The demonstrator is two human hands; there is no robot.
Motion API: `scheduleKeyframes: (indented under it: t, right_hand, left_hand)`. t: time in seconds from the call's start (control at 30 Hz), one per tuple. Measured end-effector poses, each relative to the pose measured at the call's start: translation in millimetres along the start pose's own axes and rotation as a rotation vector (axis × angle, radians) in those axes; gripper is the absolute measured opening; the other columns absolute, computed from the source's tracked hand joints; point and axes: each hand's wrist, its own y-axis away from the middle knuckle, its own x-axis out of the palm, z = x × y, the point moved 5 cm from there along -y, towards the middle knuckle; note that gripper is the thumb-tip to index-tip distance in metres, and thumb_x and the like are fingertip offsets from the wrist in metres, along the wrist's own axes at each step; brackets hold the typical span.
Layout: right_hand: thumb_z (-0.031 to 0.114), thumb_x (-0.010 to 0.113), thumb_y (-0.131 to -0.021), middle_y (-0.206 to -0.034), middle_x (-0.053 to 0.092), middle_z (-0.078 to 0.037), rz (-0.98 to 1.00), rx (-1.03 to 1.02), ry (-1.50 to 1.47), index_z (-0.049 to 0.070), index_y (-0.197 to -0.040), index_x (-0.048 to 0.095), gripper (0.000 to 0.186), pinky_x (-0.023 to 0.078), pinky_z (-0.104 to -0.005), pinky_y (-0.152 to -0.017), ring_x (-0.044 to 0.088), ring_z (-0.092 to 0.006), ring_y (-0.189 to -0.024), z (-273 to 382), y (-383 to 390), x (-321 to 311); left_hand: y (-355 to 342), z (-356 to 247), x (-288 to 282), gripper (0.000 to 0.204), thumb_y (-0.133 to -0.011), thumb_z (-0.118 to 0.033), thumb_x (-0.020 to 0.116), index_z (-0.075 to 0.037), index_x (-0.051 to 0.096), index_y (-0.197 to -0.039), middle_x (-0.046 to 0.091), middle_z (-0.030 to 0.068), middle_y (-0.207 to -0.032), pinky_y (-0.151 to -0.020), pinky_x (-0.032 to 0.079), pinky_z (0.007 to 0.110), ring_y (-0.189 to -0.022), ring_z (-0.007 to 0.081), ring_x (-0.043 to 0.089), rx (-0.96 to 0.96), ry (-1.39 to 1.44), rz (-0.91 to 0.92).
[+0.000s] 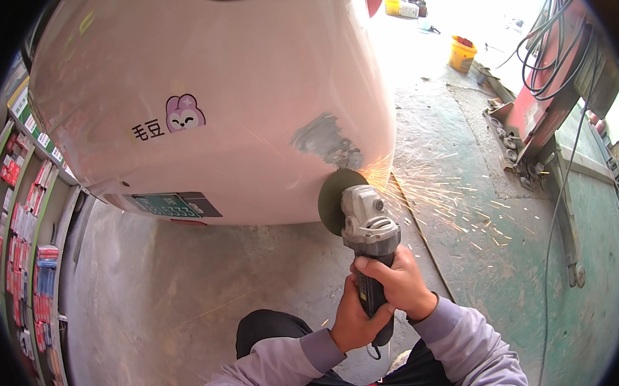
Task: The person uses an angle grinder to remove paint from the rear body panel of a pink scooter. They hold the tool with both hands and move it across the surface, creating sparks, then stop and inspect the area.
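Left hand (356, 319) and right hand (407, 283) clasp the silver-headed black angle grinder (372, 240) (orange sparks (424, 192) present). Irregular grey patch (326, 140) shows on glossy pink car body (249, 158); grinding appears unfinished.

One wide fisheye view looked forward and steeply down from head height, over the legs (265, 327). The left hand (355, 316) and right hand (407, 282) were close, the car (249, 150) just beyond them.

Angle grinder (370, 224): I see left hand (356, 319) and right hand (409, 283) clasping it.
Sparks (393, 178): streaming rightward beside pink car bumper (258, 178).
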Motion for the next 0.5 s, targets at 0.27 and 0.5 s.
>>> scheduleKeyframes:
  t: [0.27, 0.5]
  right_hand:
    - [0.015, 0.077, -0.09, -0.092, 0.069, -0.002, 0.027, 0.007, -0.061, 0.001, -0.105, 0.069, 0.021, 0.053, -0.03, -0.074, 0.062, -0.0101, -0.083, 3.7, -1.7, -2.8]
    - [0.015, 0.077, -0.09, -0.092, 0.07, -0.002, 0.012, -0.002, -0.049, 0.0, -0.106, 0.07, 0.023, 0.053, -0.0304, -0.074, 0.063, -0.0101, -0.082, -0.2, -2.0, -5.4]
  left_hand:
    - [-3.6, -3.3, -3.0, 0.074, -0.089, -0.018, 0.08, 0.004, 0.034, -0.143, 0.054, 0.0182, -0.129, -0.101, 0.05, 0.04, -0.119, 0.0268, 0.06, 0.101, -0.127, 0.001]
    - [-2.2, -1.5, -1.0, 0.075, -0.088, -0.02, 0.082, 0.004, 0.035, -0.142, 0.054, 0.0189, -0.127, -0.099, 0.051, 0.039, -0.117, 0.0272, 0.06, 0.082, -0.086, -0.014]
